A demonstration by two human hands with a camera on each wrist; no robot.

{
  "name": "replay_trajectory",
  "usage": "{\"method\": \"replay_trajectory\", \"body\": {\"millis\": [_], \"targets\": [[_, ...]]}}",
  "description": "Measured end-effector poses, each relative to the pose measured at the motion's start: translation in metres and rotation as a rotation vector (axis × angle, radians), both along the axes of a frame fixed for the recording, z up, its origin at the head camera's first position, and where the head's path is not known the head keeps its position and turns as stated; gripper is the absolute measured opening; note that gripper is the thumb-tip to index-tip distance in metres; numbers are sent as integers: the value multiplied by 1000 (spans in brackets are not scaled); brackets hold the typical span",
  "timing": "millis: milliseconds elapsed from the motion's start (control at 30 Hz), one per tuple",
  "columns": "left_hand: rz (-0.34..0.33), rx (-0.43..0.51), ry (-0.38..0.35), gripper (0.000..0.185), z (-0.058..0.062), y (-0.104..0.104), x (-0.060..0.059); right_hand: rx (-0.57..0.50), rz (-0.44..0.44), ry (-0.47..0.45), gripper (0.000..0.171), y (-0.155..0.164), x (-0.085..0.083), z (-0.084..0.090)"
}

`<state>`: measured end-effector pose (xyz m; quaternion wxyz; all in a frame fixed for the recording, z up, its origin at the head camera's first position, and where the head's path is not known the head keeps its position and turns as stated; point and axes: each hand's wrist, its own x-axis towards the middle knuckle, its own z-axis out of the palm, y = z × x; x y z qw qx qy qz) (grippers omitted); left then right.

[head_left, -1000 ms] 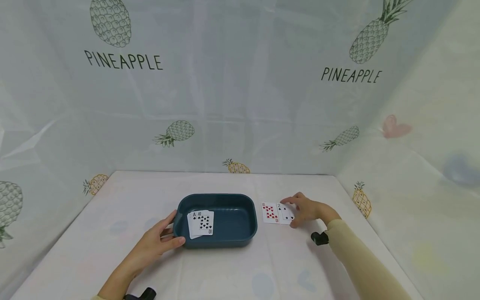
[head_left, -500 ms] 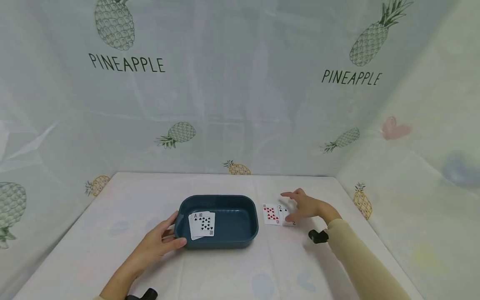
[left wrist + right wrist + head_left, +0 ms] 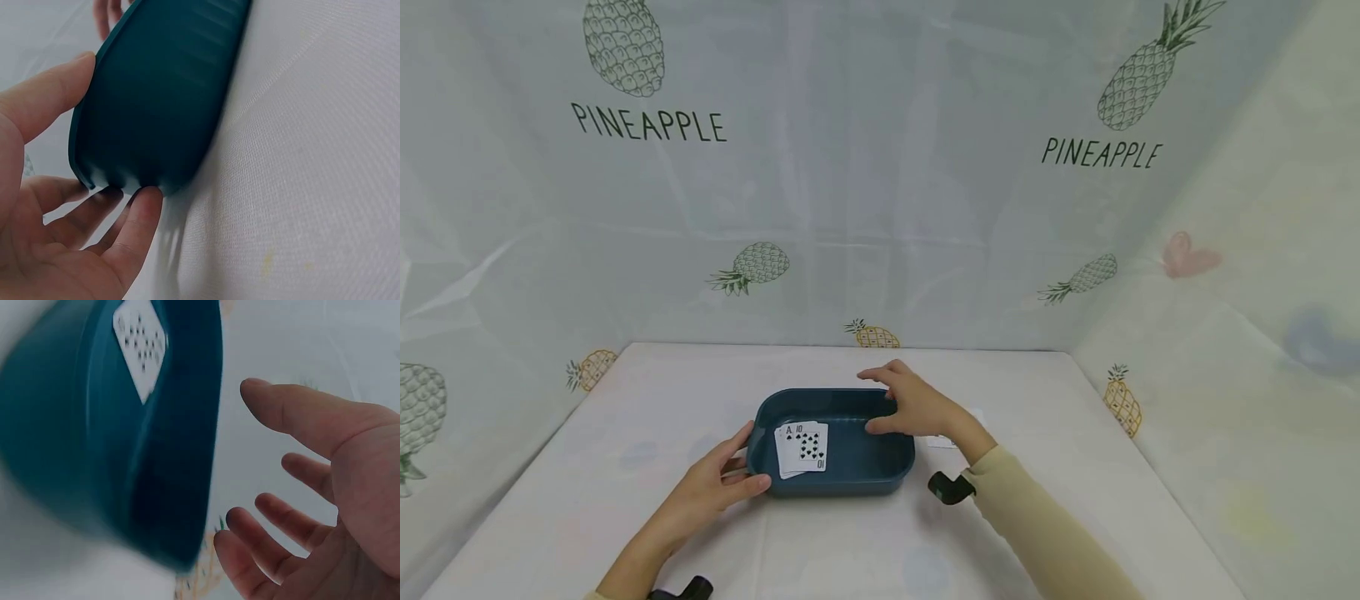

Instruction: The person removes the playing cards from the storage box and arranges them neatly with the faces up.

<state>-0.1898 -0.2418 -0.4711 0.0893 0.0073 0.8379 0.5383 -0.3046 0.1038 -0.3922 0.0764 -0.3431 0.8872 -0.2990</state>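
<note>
Two bare hands work around a dark teal tub (image 3: 833,477) that sits on a white cloth-covered table (image 3: 850,542), near its middle. The left hand (image 3: 718,483) rests against the tub's left end, thumb on the near corner and fingers lightly bent along the wall; the left wrist view shows the thumb at the rim and the fingertips under the tub's lower edge, touching it without clasping it. The right hand (image 3: 913,404) hovers over the tub's far right corner, fingers spread and relaxed, holding nothing; the right wrist view shows its open palm just beside the tub's outer wall. Inside the tub, at its left end, lie several fanned cards (image 3: 802,446), face up, with an ace and a ten of spades readable. More cards (image 3: 942,440) lie on the table just right of the tub, mostly hidden behind the right wrist. Behind the table hangs a pale backdrop (image 3: 880,167) printed with pineapples.
</note>
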Motion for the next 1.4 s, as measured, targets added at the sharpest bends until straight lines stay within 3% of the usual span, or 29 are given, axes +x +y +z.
{"method": "replay_trajectory", "body": {"millis": [200,600,1067,1400], "targets": [[-6,9,-1,99,-1,0,-1,-4,43,5,77,-47,6,-25],[-22,27,8,97,-2,-2,-1,47,-83,-6,81,-88,6,-71],[-30,22,3,100,5,-2,-3,154,-120,26,86,-92,11,-72],[-27,13,7,98,3,-2,-3,155,-136,-6,83,-94,10,-76]]}}
